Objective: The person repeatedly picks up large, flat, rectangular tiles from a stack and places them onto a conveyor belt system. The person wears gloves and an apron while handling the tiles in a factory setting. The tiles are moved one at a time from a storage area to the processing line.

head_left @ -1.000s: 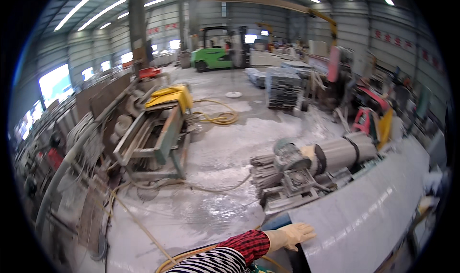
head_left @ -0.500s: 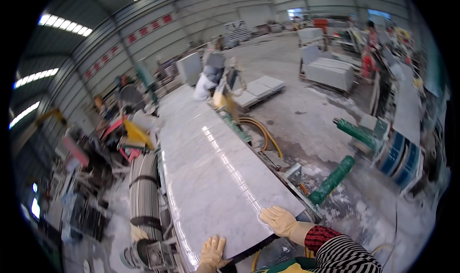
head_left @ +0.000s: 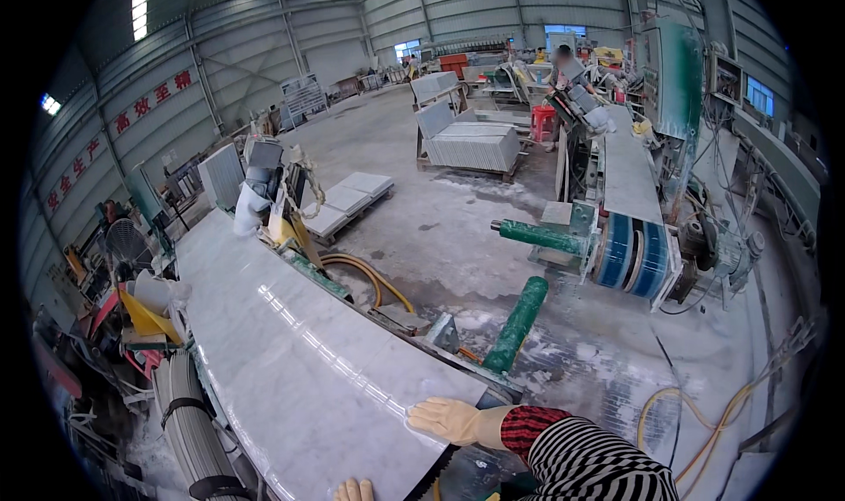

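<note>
Big stone workshop, dusty wet concrete floor [head_left: 458, 228]. A long glossy pale marble slab [head_left: 290, 351] lies flat on the bench; gloved right hand [head_left: 451, 419] pressed flat on its near end, left hand [head_left: 354, 490] barely visible, grip unclear.

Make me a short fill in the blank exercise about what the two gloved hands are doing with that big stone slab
Both hands wear ____ gloves.
The right hand lies flat on the near end of the pale, polished ____.
Only the ____ of the left hand show at the picture's lower edge.
The right sleeve is ____ in black and white.

Missing words: yellow; slab; fingertips; striped
</note>
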Demonstrator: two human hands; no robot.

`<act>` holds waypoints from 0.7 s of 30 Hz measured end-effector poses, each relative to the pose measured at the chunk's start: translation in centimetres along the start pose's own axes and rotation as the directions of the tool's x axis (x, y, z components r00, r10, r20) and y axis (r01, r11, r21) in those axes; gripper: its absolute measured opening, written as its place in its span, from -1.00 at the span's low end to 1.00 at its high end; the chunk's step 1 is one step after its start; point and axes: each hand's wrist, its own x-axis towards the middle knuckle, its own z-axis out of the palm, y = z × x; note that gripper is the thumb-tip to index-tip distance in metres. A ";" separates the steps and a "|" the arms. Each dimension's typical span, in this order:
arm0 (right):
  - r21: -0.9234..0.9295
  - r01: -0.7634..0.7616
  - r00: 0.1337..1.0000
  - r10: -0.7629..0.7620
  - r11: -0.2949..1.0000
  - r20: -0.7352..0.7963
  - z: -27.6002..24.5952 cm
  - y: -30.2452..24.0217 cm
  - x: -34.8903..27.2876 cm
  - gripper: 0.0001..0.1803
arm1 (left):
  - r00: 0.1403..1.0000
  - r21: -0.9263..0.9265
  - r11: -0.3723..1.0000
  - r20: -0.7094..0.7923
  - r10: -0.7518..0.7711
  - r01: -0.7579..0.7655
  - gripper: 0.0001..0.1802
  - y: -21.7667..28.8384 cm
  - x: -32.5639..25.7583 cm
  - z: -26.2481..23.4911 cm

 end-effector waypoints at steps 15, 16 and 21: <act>-0.042 0.016 1.000 -0.016 0.999 0.018 -1.6 -1.5 3.9 -0.51 | 0.994 -0.155 0.988 -0.109 0.000 -0.017 0.06 -1.5 -0.2 -0.9; -0.053 0.018 0.999 -0.016 0.998 0.041 -1.5 -1.0 3.7 -0.50 | 0.993 -0.202 0.979 -0.117 0.018 -0.041 0.05 -1.3 0.5 -0.7; -0.049 0.127 0.987 -0.121 0.991 0.106 -0.3 -0.3 1.0 -0.38 | 0.964 -0.283 0.955 -0.265 0.017 -0.095 -0.06 -1.5 -0.8 2.4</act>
